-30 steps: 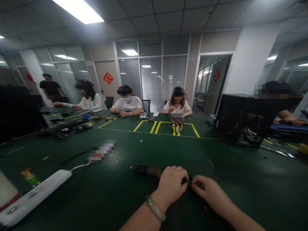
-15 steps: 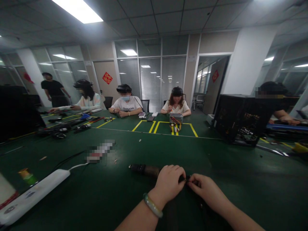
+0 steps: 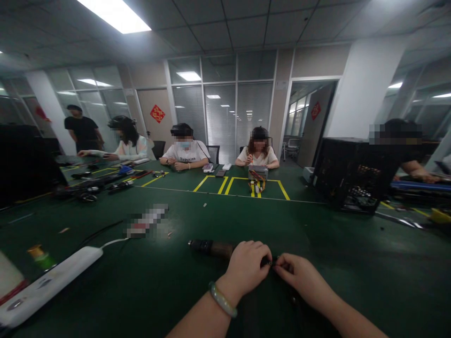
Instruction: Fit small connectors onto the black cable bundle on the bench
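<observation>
My left hand (image 3: 248, 265), with a greenish bangle at its wrist, is closed, its thumb and fingers pinched toward the right. My right hand (image 3: 299, 274) is closed too, thumb against fingertips. Both sets of fingertips meet over a small dark piece, too dim and covered to name. A dark cylindrical tool with a metal tip, like an electric screwdriver (image 3: 211, 248), points left on the table; its other end disappears behind my left hand. Whether that hand touches it I cannot tell. Dark, unclear shapes lie below my hands.
A white power strip (image 3: 52, 284) and a small green bottle (image 3: 42, 259) are at the left on the green table (image 3: 169, 291). A black computer case (image 3: 348, 176) stands at the right. Co-workers sit opposite, one behind a grey box with coloured wires (image 3: 258, 172).
My hands stay almost in place, with only a slight shift at the fingertips. In the background, the standing person at the left has brought the arms closer to the body.
</observation>
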Tool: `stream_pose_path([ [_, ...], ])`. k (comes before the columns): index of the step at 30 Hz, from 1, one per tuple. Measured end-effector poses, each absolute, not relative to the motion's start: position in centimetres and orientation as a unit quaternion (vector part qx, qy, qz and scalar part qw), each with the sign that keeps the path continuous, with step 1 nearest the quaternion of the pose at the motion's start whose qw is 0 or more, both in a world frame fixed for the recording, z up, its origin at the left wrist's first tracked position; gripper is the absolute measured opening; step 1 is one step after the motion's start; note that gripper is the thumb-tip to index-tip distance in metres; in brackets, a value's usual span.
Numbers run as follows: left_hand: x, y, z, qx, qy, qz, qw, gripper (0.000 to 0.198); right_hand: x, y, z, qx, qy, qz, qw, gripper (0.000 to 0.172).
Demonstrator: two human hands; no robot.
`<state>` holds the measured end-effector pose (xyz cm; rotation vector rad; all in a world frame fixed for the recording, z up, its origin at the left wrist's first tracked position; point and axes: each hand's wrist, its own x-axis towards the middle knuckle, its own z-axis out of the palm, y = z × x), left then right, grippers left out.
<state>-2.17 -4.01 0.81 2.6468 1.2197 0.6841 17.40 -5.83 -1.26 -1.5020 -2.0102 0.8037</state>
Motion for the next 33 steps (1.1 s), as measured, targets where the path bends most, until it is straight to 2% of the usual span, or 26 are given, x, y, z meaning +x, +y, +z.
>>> stream_pose_path([
  [8,-2.21,-4.09,1.05,0.876,0.415,0.228,0.092,0.012,17.44,-5.95,-1.1,-0.562,-0.734,0.296,0.24,0.015],
  [15,-2.22,-4.15,1.18,0.886,0.4,0.218,0.083,0.008,17.38,-5.98,-0.82,-0.552,-0.734,0.311,0.244,0.015],
  [20,-2.21,-4.14,1.07,0.876,0.416,0.227,0.087,0.015,17.31,-6.21,-0.56,-0.556,-0.725,0.322,0.247,0.015],
  [26,-2.34,-4.07,0.94,0.888,0.392,0.226,0.079,0.009,17.25,-6.04,-0.72,-0.562,-0.731,0.304,0.239,0.015],
  [33,-2.31,-4.11,0.82,0.875,0.411,0.241,0.086,0.016,17.08,-6.11,-0.39,-0.566,-0.73,0.306,0.228,0.016],
])
